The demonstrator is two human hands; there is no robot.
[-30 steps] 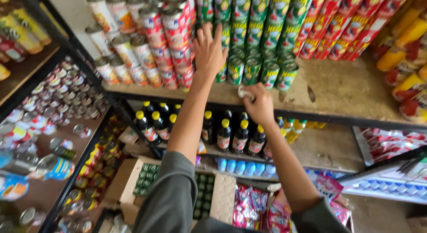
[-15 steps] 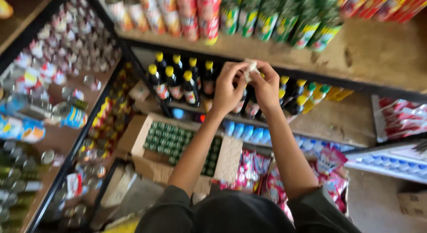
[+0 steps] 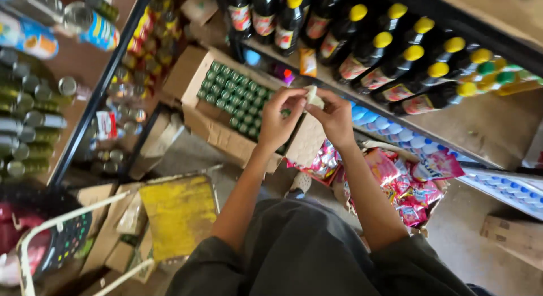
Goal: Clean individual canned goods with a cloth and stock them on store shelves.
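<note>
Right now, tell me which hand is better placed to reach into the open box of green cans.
Left. The left hand hangs directly over the box of green cans, fingers pinching a small pale piece. The right hand shares that piece but sits further from the box, nearer the pink packets.

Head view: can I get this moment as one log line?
left hand: holds pale scrap | right hand: same scrap | below: box of green cans

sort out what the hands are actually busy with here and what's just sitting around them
In hand:
- left hand and right hand, both pinching a small pale object

Just about:
- open carton of green-capped bottles on the floor
- dark bottles with yellow caps on the shelf
- pink packets
- yellow board
</note>
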